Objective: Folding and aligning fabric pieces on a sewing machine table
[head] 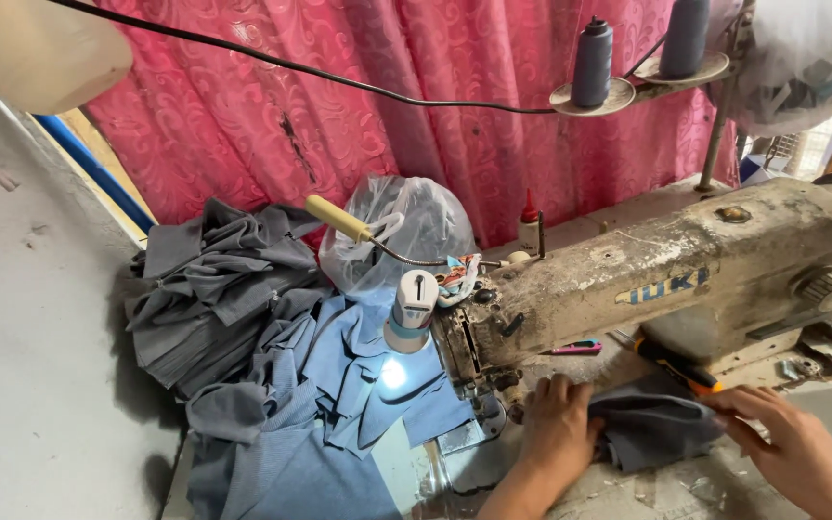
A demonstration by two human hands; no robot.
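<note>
Even daylight; small lamp glares on blue cloth (edges sharp).

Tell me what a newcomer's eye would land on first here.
The worn, paint-chipped sewing machine fills the right half, with a small lamp at its head glowing onto a heap of blue and grey fabric on the left. Behind it all hangs a bright pink patterned curtain. At the bottom, the left hand presses a grey fabric piece beside the needle while the right hand grips its other end.
</note>
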